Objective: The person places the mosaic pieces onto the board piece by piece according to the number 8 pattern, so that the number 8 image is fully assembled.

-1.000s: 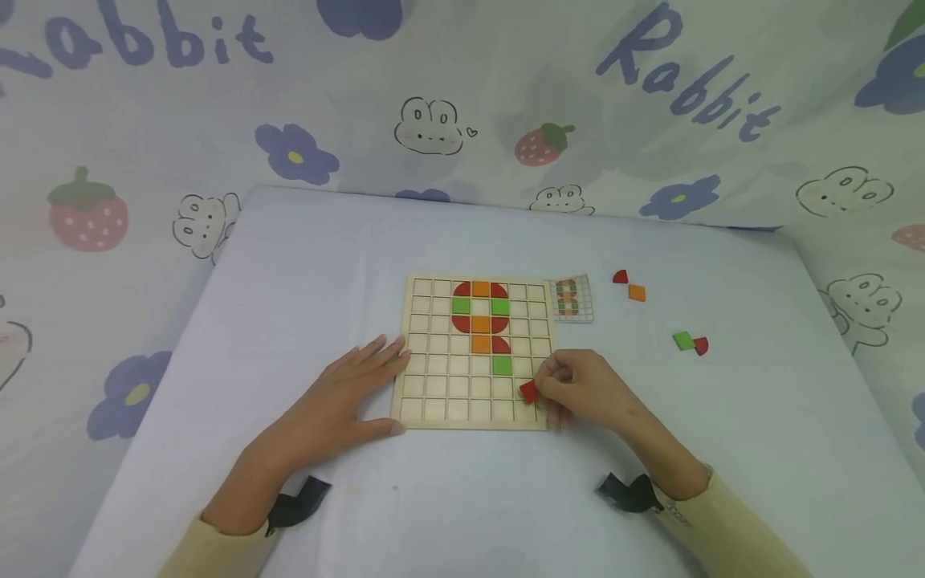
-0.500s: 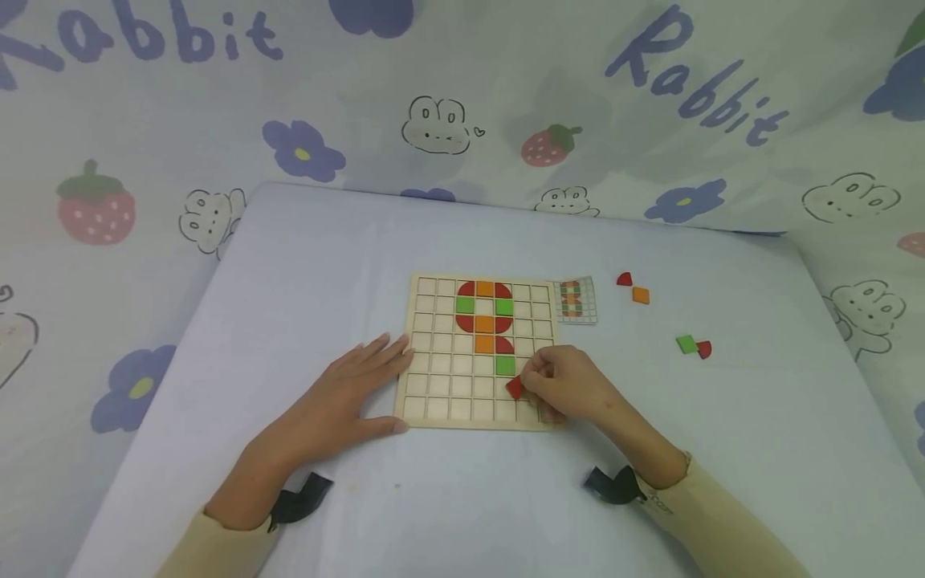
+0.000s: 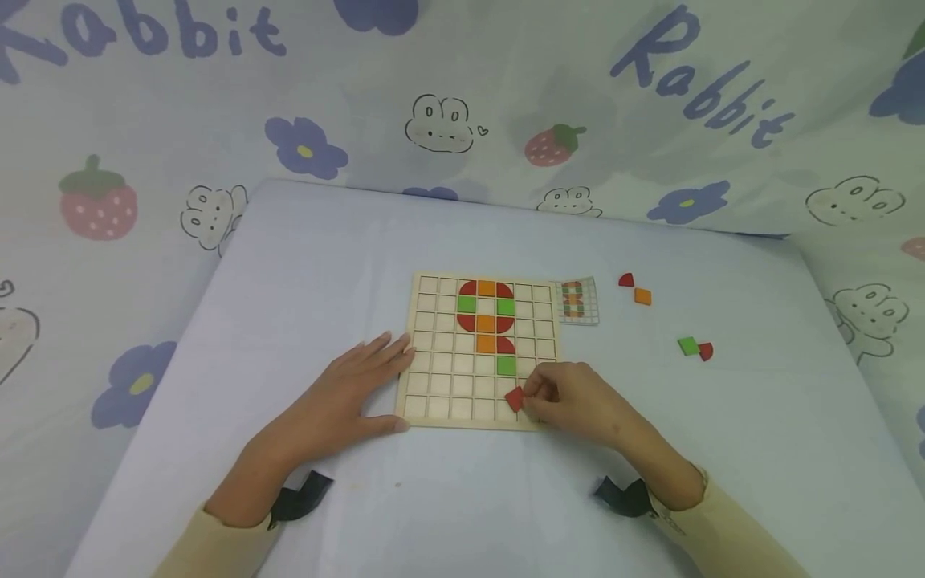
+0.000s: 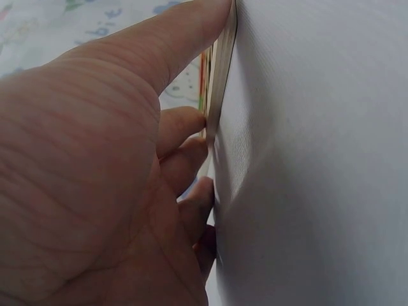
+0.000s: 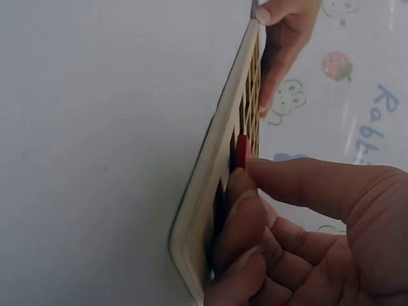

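A wooden grid board (image 3: 441,388) lies on the white table, with red, orange and green tiles set in several of its upper and middle squares. My right hand (image 3: 578,401) pinches a red tile (image 3: 515,399) between thumb and fingers, low over the board's lower right part. In the right wrist view the red tile (image 5: 242,151) stands out past the fingertips, close above the grid. My left hand (image 3: 345,401) rests with fingers spread along the board's left edge, the thumb at its lower left corner. The left wrist view shows those fingertips (image 4: 203,191) against the board's side (image 4: 223,70).
A small pattern card (image 3: 578,302) lies at the board's upper right edge. Farther right are a red quarter-round tile (image 3: 626,280), an orange tile (image 3: 642,297), a green tile (image 3: 688,346) and another red tile (image 3: 706,351). A printed cloth (image 3: 491,80) hangs behind the table.
My right hand has carried the red tile leftward over the board, then slightly down toward the lower rows. The left hand stays at the board's edge. The head view has shifted slightly.
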A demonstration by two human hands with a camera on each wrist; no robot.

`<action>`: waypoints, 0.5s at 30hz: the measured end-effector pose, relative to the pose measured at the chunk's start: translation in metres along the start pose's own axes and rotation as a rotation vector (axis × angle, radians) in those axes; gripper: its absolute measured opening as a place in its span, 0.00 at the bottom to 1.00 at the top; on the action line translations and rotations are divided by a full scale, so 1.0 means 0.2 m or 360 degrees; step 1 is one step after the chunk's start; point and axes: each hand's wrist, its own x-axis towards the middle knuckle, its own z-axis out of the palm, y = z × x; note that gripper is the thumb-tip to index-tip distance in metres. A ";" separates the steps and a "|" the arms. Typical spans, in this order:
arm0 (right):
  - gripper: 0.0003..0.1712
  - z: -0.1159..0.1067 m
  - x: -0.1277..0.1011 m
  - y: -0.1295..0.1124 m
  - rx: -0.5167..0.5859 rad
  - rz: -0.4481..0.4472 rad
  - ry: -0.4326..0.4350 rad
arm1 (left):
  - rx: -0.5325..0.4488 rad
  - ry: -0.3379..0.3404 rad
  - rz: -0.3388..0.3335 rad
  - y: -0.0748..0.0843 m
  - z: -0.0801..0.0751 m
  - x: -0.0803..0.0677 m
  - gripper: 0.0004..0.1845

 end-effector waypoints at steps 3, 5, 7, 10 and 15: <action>0.06 0.01 -0.01 -0.01 -0.0098 0.0012 0.0004 | 0.0001 0.0000 0.0002 0.00 0.00 0.00 0.53; 0.07 0.02 -0.01 -0.02 -0.0171 0.0023 0.0015 | 0.0003 0.0003 0.0004 0.00 -0.01 0.00 0.53; 0.08 0.03 0.00 -0.03 -0.0220 0.0031 0.0024 | -0.0001 0.0004 0.0002 0.00 -0.01 0.00 0.53; 0.10 0.03 0.00 -0.04 -0.0264 0.0013 0.0041 | -0.0009 0.0002 -0.0004 0.01 -0.01 0.00 0.52; 0.11 0.04 0.01 -0.04 -0.0279 -0.0024 0.0060 | -0.0021 -0.0002 -0.0015 0.01 -0.01 0.00 0.53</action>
